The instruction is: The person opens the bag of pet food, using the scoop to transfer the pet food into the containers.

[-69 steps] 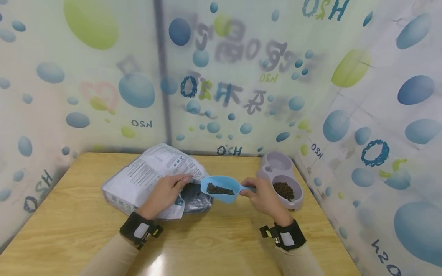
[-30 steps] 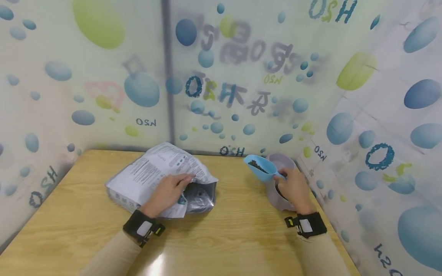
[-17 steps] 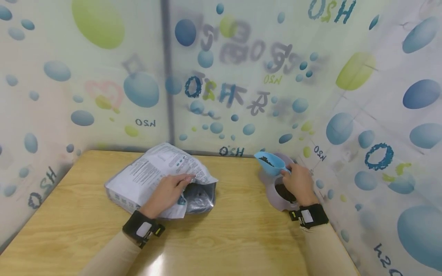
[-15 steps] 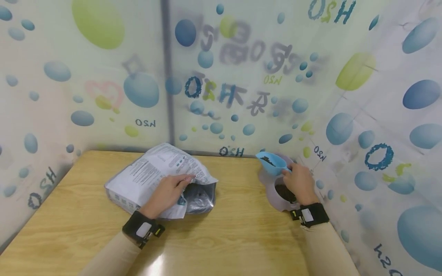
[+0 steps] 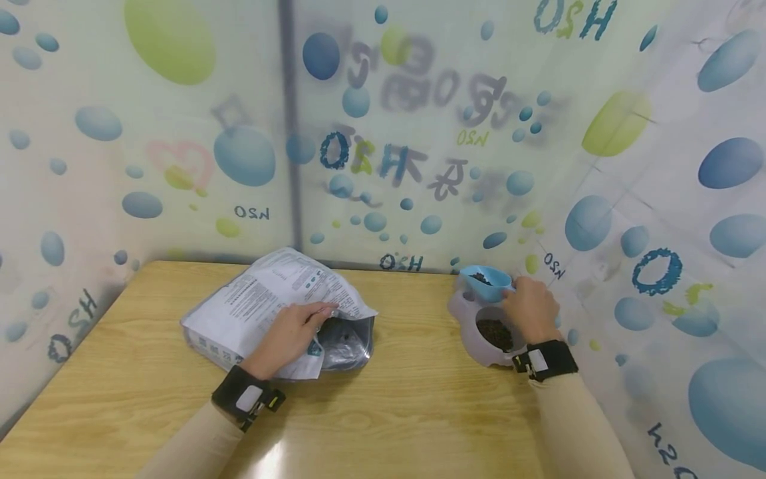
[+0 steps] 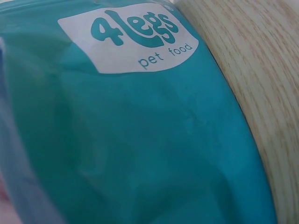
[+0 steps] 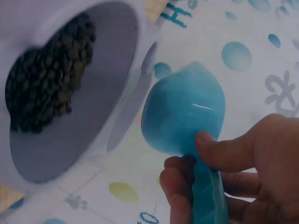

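In the head view my right hand (image 5: 531, 307) grips the handle of a light blue scoop (image 5: 491, 286) with some brown kibble in it. The scoop hangs over the far bowl of a pale purple double pet bowl (image 5: 463, 313). Kibble (image 5: 494, 334) lies in the near bowl; the right wrist view shows that kibble (image 7: 51, 74) closer, with thumb and fingers around the scoop's handle (image 7: 208, 191). My left hand (image 5: 290, 336) pinches the torn opening of a pet food bag (image 5: 257, 299), whose silver lining shows. The left wrist view is filled by the bag's teal side (image 6: 140, 126).
The wooden table (image 5: 383, 412) carries the bag at left and the double bowl at the right back corner. A patterned wall (image 5: 383, 219) rises behind the table, and another patterned wall (image 5: 598, 299) stands close to the right of the bowls.
My right hand has carried the scoop from beside the bag rightward and back over the far bowl, which uncovers the near bowl. My left hand stays on the bag.
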Available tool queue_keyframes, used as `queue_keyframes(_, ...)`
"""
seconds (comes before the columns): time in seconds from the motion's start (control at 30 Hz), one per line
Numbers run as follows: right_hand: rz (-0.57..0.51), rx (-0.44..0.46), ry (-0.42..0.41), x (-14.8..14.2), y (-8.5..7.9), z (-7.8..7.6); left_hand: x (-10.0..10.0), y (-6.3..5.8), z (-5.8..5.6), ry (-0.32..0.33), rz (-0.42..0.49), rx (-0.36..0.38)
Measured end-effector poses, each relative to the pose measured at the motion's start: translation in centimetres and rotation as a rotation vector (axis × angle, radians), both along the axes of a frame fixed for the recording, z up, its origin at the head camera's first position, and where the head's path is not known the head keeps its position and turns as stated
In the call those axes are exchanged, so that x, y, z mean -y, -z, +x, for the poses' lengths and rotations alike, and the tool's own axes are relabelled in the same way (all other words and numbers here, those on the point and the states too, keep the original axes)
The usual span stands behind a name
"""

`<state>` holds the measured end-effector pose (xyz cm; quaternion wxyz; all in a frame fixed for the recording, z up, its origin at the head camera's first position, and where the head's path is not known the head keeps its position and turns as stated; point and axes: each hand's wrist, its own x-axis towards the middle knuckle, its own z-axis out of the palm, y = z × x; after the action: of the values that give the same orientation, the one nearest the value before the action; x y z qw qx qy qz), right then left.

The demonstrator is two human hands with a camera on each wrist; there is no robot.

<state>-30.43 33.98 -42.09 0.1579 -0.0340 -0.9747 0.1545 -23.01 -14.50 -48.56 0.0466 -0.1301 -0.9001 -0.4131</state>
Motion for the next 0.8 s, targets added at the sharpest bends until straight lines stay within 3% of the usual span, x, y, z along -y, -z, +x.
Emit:
queue_keyframes(0.47, 0.166, 0.03, 0.042, -1.2, -1.4, -1.2, 0.0, 0.0, 0.0, 0.002, -0.002, 0.001)
queue_keyframes(0.8, 0.269, -0.013, 0.03, -1.4, -1.8, -2.0, 0.0, 0.0, 0.2, -0.004, -0.008, 0.002)
